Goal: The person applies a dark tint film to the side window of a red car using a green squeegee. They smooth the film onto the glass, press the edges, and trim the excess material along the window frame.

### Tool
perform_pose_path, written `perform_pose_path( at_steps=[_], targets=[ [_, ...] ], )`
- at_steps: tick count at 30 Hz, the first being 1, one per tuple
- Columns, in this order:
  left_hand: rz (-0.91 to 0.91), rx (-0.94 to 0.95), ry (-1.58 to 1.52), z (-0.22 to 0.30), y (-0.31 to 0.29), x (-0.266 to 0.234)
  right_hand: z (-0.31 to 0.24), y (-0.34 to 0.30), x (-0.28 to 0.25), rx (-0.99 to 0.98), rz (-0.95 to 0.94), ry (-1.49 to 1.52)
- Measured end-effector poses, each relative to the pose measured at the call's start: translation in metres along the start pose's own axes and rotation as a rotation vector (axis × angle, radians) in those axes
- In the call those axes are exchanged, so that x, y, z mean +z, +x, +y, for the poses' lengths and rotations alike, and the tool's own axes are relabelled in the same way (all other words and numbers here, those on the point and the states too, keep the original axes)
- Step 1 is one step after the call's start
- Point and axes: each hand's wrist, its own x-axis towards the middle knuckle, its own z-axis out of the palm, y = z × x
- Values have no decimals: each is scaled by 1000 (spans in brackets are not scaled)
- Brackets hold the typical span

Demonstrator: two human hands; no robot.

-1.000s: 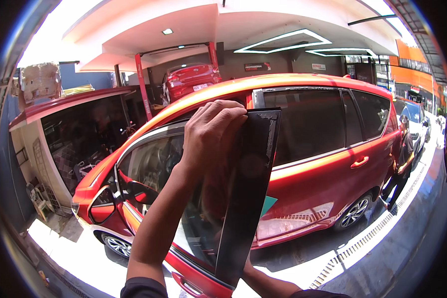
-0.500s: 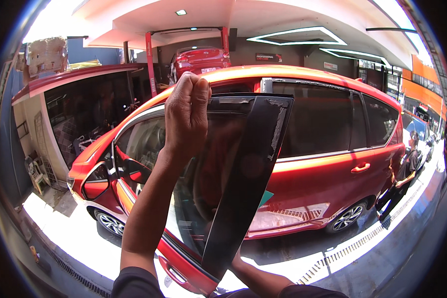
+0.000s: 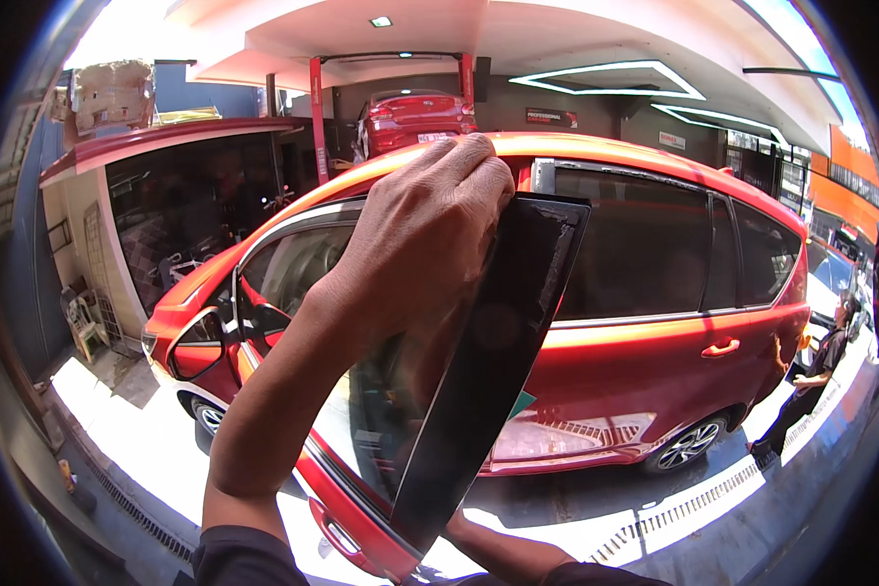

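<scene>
On the near side of a red car (image 3: 645, 376), the front door (image 3: 488, 366) stands open. The left hand (image 3: 439, 215) curls at its top edge, grip unclear; the right hand is hidden, state unknown. Light, even pressure would likely suit that edge.

head-worn fisheye toward nearby red car (image 3: 635, 354)

2 glossy red cars (image 3: 645, 366) & 2 silver multi-spoke wheels (image 3: 689, 445) are showing. 1 red car door w/ blk frame (image 3: 483, 366) is standing open; 1 bare L hand (image 3: 425, 220) is showing. 2 tall red lift posts (image 3: 318, 117) & 1 person in blk (image 3: 828, 356) are standing; 2 rect. wall signs (image 3: 551, 118) are hanging & 2 angular white strip lights (image 3: 610, 91) are glowing.
</scene>
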Motion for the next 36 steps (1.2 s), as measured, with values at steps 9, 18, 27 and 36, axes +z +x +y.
perform_pose_path(
  at_steps=[9,18,27,36],
  targets=[
    [66,-140,-206,-2,-18,-3,-15,-1,16,122,24,149],
    [-33,1,325,1,-2,3,-37,5,32,-89,-29,-122],
    [-50,-199,-258,-6,-9,-13,-49,-2,50,18,127,-139],
    [-63,-186,-78,-3,-2,-7,-10,-5,11,67,-20,226]
  ],
)
